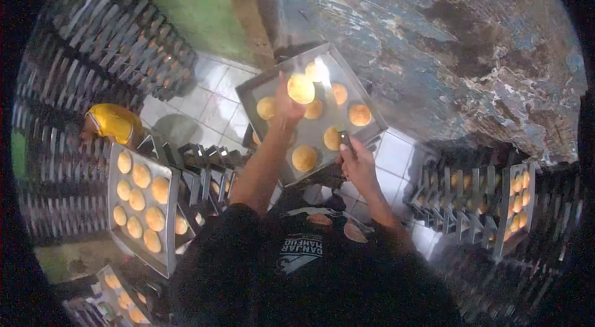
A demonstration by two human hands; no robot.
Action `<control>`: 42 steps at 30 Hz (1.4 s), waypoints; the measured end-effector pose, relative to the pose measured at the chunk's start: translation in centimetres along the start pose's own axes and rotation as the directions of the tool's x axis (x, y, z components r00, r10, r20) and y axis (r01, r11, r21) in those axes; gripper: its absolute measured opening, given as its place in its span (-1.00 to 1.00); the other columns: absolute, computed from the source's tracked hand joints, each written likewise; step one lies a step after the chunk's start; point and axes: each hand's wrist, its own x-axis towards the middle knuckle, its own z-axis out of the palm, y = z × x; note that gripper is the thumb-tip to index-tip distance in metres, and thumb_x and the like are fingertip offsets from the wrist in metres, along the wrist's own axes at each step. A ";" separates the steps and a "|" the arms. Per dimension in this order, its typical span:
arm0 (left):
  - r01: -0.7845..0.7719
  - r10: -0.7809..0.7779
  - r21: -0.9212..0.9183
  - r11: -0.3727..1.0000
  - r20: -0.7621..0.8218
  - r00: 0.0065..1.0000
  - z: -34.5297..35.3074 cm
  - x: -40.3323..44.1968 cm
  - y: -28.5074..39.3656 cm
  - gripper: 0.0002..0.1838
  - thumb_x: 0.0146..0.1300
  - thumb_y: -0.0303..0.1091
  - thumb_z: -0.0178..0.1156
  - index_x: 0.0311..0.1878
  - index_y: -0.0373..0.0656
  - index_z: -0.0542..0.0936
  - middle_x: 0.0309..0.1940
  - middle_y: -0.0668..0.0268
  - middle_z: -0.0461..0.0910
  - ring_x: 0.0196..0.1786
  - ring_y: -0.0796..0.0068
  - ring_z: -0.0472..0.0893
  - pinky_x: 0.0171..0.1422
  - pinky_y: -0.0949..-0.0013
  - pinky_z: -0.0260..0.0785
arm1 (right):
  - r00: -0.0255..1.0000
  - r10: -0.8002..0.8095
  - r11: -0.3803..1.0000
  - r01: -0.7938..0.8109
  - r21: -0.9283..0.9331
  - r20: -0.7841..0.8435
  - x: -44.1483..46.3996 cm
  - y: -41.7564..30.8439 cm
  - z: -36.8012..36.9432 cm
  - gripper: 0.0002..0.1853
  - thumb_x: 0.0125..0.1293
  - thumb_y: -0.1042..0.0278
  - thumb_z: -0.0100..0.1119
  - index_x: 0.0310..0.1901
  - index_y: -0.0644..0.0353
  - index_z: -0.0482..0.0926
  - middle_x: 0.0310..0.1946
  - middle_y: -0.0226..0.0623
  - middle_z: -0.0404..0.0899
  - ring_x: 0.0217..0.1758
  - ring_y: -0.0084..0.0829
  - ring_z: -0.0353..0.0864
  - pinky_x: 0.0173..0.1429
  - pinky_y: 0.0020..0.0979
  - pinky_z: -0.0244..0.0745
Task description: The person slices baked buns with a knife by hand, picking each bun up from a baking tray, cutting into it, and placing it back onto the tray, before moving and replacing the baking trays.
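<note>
My left hand (290,104) reaches over a metal baking tray (254,88) and is closed on a round golden bun (301,88), raised above the others. Several more buns lie spread out in the tray, among them one bun (304,158) near its front edge and another bun (359,115) at the right. At the tray's near right side, my right hand (358,166) is wrapped around a dark-handled tool (344,137). The tool's tip is beside a bun (333,139), and its kind cannot be made out. Bright light washes out the tray's far corner.
To the left stands a rack with a tilted tray of buns (137,200). Further trays (124,299) are at lower left, and another loaded rack (514,203) is at right. A person in a yellow shirt (115,122) is at far left. A peeling wall (434,36) rises behind the tray.
</note>
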 end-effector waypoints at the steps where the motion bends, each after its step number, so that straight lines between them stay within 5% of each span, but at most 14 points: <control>1: 0.003 -0.002 -0.022 1.000 0.059 0.998 0.4 -1.0 -0.4 -0.41 0.44 0.27 0.07 0.11 -0.11 0.59 -0.03 0.32 0.70 0.00 0.38 0.70 0.13 0.22 0.58 | 1.000 -0.013 1.000 0.013 0.004 0.004 -0.5 0.0 -0.1 -0.60 0.55 0.27 0.10 0.33 0.20 0.48 -0.47 -0.41 0.56 -0.61 -0.71 0.37 -0.57 -0.58 0.29; 6: 0.036 -0.037 0.006 0.999 0.211 0.977 5.4 -6.5 -2.1 -0.47 0.41 0.27 0.13 0.02 -0.04 0.63 -0.14 0.39 0.73 -0.05 0.38 0.72 0.13 0.20 0.59 | 0.973 -0.229 0.972 0.227 -0.065 -0.026 -2.7 1.7 -1.3 -0.52 0.54 0.31 0.12 0.43 0.18 0.42 -0.45 -0.49 0.55 -0.49 -0.72 0.41 -0.39 -0.58 0.37; 8: 0.048 -0.044 -0.012 0.999 0.209 0.977 4.6 -5.6 -3.1 -0.40 0.46 0.26 0.04 0.18 -0.09 0.57 0.04 0.30 0.70 0.06 0.33 0.69 0.22 0.15 0.54 | 0.979 -0.201 0.978 0.199 -0.064 -0.024 -4.0 0.9 -2.0 -0.51 0.54 0.31 0.12 0.43 0.20 0.41 -0.46 -0.51 0.54 -0.47 -0.71 0.41 -0.36 -0.58 0.38; 17: 0.104 -0.057 -0.103 0.989 0.379 0.924 7.2 -7.4 -5.3 -0.50 0.45 0.18 0.11 0.10 -0.06 0.60 -0.07 0.32 0.72 -0.04 0.31 0.72 0.08 0.10 0.60 | 0.972 -0.208 0.955 0.177 -0.239 -0.110 -8.0 0.8 -4.1 -0.53 0.50 0.30 0.16 0.38 0.20 0.46 -0.44 -0.36 0.62 -0.41 -0.59 0.54 -0.25 -0.47 0.50; 22: 0.042 -0.044 0.013 0.999 0.291 0.956 6.7 -7.1 -6.7 -0.54 0.43 0.16 0.16 0.05 -0.05 0.62 -0.12 0.36 0.72 -0.08 0.36 0.71 0.07 0.18 0.59 | 0.966 -0.207 0.967 0.178 -0.183 -0.156 -8.0 0.9 -4.2 -0.55 0.46 0.27 0.21 0.33 0.13 0.53 -0.45 -0.17 0.65 -0.43 -0.47 0.61 -0.25 -0.39 0.53; 24: 0.041 -0.058 0.073 0.996 0.247 0.967 6.2 -7.1 -7.3 -0.53 0.44 0.16 0.16 0.04 -0.06 0.64 -0.11 0.37 0.73 -0.06 0.40 0.70 0.08 0.27 0.58 | 0.954 -0.256 0.950 0.220 -0.221 -0.153 -6.7 -0.2 -4.0 -0.52 0.51 0.34 0.14 0.40 0.26 0.44 -0.41 -0.35 0.64 -0.35 -0.62 0.57 -0.19 -0.47 0.53; 31: 0.037 -0.056 0.084 0.996 0.238 0.970 6.5 -6.9 -5.0 -0.50 0.42 0.21 0.15 0.09 -0.02 0.61 -0.16 0.39 0.71 -0.10 0.40 0.70 0.04 0.24 0.58 | 0.958 -0.259 0.913 0.203 -0.354 -0.120 -7.1 0.7 -4.1 -0.55 0.51 0.34 0.13 0.37 0.25 0.46 -0.44 -0.32 0.62 -0.38 -0.57 0.58 -0.22 -0.44 0.53; 33: 0.046 -0.072 0.120 0.992 0.218 0.973 6.0 -6.8 -4.7 -0.50 0.42 0.22 0.16 0.08 -0.02 0.62 -0.17 0.39 0.71 -0.12 0.39 0.70 0.02 0.23 0.59 | 0.973 -0.209 0.966 0.189 -0.179 -0.101 -7.9 0.8 -3.9 -0.56 0.52 0.31 0.12 0.37 0.22 0.48 -0.49 -0.34 0.61 -0.41 -0.58 0.56 -0.24 -0.44 0.52; 35: 0.094 -0.166 0.224 0.970 0.333 0.928 5.7 -7.5 -5.6 -0.49 0.41 0.23 0.16 0.07 -0.03 0.62 -0.19 0.37 0.71 -0.12 0.37 0.70 0.00 0.19 0.60 | 0.969 -0.214 0.957 0.183 -0.223 -0.125 -6.5 -0.3 -3.9 -0.55 0.52 0.31 0.12 0.37 0.20 0.48 -0.50 -0.36 0.60 -0.42 -0.60 0.54 -0.25 -0.46 0.51; 42: 0.106 -0.151 0.184 0.977 0.249 0.957 6.6 -6.9 -4.6 -0.49 0.41 0.22 0.16 0.05 -0.05 0.62 -0.18 0.34 0.71 -0.15 0.36 0.71 -0.02 0.17 0.60 | 0.993 -0.086 0.976 0.066 -0.207 -0.086 -6.5 -1.6 -4.2 -0.51 0.51 0.28 0.14 0.42 0.16 0.44 -0.52 -0.42 0.58 -0.45 -0.66 0.46 -0.32 -0.51 0.43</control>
